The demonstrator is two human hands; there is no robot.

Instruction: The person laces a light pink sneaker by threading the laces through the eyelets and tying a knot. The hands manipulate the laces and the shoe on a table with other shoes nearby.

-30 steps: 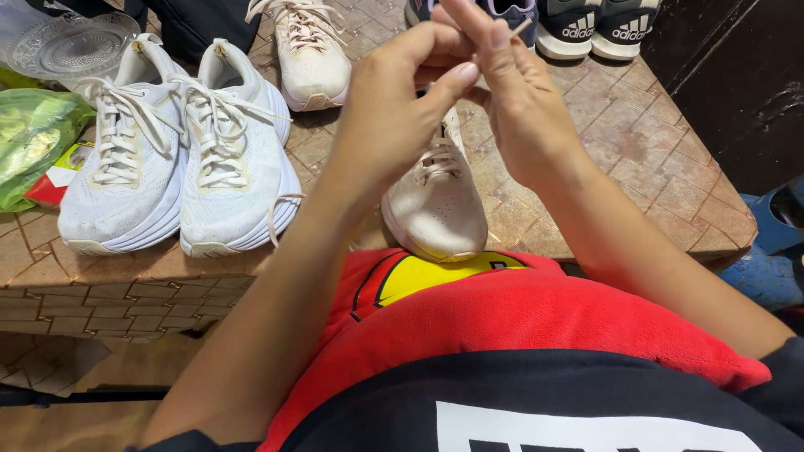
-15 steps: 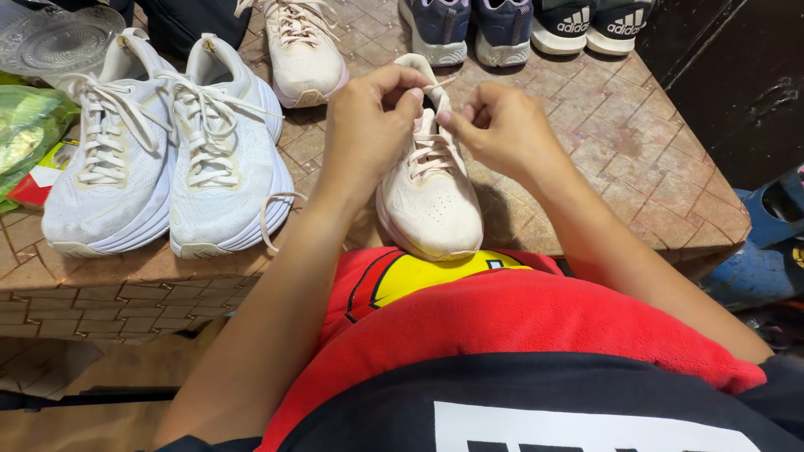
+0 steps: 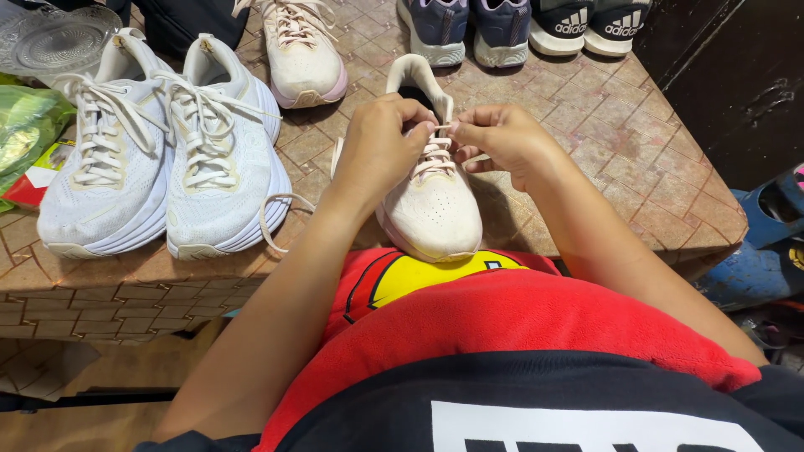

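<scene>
A cream sneaker [image 3: 435, 205] with pale pink laces stands toe-toward-me on the brick-tiled ledge [image 3: 628, 151]. My left hand [image 3: 381, 151] rests over its left side, fingers pinched on a lace near the top eyelets. From the other side my right hand [image 3: 498, 138] pinches the lace too, fingertips almost meeting the left hand's over the tongue. The heel tab sticks up behind both hands.
A pair of white sneakers [image 3: 159, 159] with loose laces lies to the left. A matching cream sneaker [image 3: 301, 50] sits behind. Dark sneakers [image 3: 469, 29] and black ones [image 3: 586, 25] line the back. A glass dish [image 3: 50, 38] and green bag [image 3: 21, 138] are far left.
Both hands came down from in front of the camera to the shoe's top eyelets, and now pinch the lace low over the tongue.
</scene>
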